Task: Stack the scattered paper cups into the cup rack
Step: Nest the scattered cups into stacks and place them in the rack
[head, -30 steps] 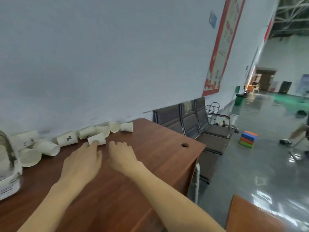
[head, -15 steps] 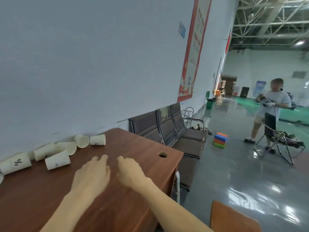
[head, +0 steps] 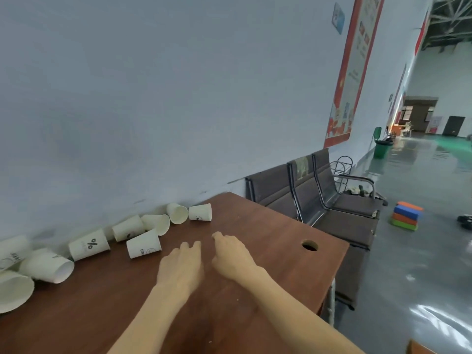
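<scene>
roughly nine paper cups lie on their sides along the back of the brown table point(head: 268, 233), close to the pale wall point(head: 178, 98). from right to left: one cup point(head: 200, 212) with its mouth toward the right, one point(head: 176, 213) with its open mouth facing the camera, two point(head: 156, 223) point(head: 127, 228) touching each other, one point(head: 143, 243) a little nearer the hands, one with a percent sign point(head: 89, 244), then three more bunched at the left edge point(head: 47, 267) point(head: 12, 290) point(head: 11, 251), partly cut off and blurred. two bare hands are over the table's middle, side by side and apart from every cup. the left hand point(head: 181, 267) is palm down, fingers loosely bent, holding nothing. the right hand point(head: 233, 259) is palm down too, fingers relaxed and slightly curled, empty. one round hole point(head: 309, 245) sits near the table's right edge. one row of three dark seats point(head: 319, 190) stands against the wall beyond the table. one stack of coloured blocks point(head: 406, 215) sits on the grey floor.
</scene>
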The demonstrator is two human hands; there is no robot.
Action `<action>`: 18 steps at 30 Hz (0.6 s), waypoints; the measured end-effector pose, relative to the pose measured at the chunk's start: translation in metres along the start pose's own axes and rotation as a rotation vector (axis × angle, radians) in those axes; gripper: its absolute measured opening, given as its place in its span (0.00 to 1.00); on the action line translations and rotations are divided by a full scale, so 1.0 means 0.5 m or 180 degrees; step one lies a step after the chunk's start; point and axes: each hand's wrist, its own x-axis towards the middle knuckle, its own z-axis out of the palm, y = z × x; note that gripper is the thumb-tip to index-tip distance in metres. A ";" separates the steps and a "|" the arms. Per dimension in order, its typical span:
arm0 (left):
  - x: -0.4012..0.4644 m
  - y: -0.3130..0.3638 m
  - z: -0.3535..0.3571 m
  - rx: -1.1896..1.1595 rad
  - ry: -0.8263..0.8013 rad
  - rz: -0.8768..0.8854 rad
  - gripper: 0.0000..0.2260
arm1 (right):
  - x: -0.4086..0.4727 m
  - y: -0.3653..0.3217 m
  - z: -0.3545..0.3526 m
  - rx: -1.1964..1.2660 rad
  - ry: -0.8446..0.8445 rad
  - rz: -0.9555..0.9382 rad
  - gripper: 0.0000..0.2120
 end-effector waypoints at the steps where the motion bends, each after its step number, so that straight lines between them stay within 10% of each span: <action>1: 0.013 -0.009 0.007 0.0072 -0.0017 -0.0033 0.14 | 0.014 0.002 0.006 0.0004 -0.0008 -0.0009 0.18; 18: 0.240 -0.170 0.101 0.1480 -0.0641 -0.0345 0.18 | 0.253 0.029 0.145 0.0008 -0.0417 0.0140 0.18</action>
